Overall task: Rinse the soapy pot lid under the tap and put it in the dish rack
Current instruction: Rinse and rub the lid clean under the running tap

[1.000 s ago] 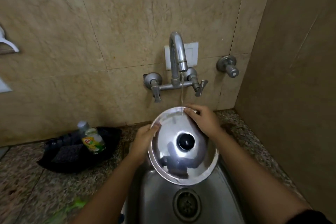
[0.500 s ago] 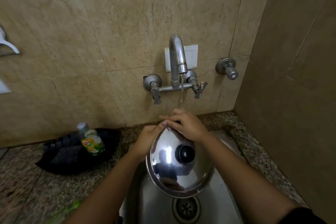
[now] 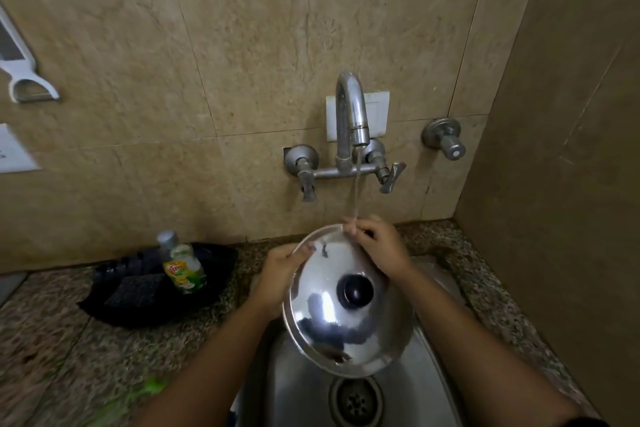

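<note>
A shiny steel pot lid (image 3: 346,319) with a black knob (image 3: 356,291) is held tilted over the steel sink (image 3: 298,392), its domed top facing me. My left hand (image 3: 280,270) grips the lid's left rim. My right hand (image 3: 377,246) holds the far rim, with its fingers in the thin stream of water falling from the wall tap (image 3: 351,114). Water runs over the upper part of the lid. No dish rack is in view.
A dish soap bottle (image 3: 180,263) stands in a black tray (image 3: 152,288) with a dark scrub pad on the granite counter (image 3: 69,340), left of the sink. The sink drain (image 3: 356,400) lies below the lid. A tiled side wall (image 3: 561,184) closes in on the right.
The lid has been turned and tilted under the stream. My right hand moved along the far rim into the water, while my left hand kept its hold on the left rim.
</note>
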A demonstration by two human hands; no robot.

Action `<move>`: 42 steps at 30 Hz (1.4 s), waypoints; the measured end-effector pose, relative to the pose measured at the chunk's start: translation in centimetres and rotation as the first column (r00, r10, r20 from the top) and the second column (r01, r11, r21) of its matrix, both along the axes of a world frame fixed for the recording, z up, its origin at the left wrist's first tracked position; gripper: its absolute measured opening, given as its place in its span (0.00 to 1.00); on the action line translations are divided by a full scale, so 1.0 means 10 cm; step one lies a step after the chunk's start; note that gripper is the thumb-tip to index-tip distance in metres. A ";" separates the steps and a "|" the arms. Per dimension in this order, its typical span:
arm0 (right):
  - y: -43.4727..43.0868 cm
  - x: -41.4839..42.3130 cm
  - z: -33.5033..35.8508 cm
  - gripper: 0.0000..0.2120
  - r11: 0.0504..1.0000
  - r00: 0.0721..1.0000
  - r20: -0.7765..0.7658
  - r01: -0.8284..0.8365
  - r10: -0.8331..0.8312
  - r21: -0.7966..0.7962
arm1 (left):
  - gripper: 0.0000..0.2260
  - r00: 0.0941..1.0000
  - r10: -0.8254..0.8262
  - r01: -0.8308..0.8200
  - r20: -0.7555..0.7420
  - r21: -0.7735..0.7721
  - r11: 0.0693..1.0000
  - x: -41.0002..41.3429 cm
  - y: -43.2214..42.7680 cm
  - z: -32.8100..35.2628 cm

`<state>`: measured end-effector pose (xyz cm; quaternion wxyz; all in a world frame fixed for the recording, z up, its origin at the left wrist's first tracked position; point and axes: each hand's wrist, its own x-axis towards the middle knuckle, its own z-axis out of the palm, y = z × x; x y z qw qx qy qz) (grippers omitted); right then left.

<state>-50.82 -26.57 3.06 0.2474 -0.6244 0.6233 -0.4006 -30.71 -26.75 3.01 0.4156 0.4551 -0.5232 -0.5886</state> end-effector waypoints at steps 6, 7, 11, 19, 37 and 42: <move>0.17 0.18 -0.10 0.14 0.983 0.973 -0.230 -0.019 -0.024 -0.184 | 0.19 0.996 -0.008 0.006 0.085 0.031 0.999 0.09 0.14 -0.06; 0.18 0.15 -0.10 0.14 0.980 0.970 -0.238 -0.007 -0.041 -0.199 | 0.18 0.998 0.032 -0.033 0.062 0.010 0.999 0.08 0.14 -0.04; 0.30 -0.05 -0.23 0.24 0.983 0.885 -0.429 0.153 -0.181 -0.100 | 0.14 0.961 0.275 -0.275 0.013 0.045 0.960 0.03 0.07 -0.06; 1.20 0.41 -0.68 0.27 0.956 0.709 -0.662 -0.290 0.243 0.040 | 0.17 0.813 0.582 -0.575 0.034 0.212 0.790 -0.10 0.12 -0.35; 0.46 -0.26 -0.34 0.27 0.988 0.841 -0.526 -0.156 0.123 -0.018 | 0.18 0.935 0.349 -0.354 0.057 0.154 0.923 -0.25 0.16 -0.25; 0.71 -0.34 -0.55 0.23 0.985 0.906 -0.423 -0.055 -0.018 -0.161 | 0.18 0.916 0.399 -0.401 0.038 0.117 0.909 -0.16 0.07 -0.22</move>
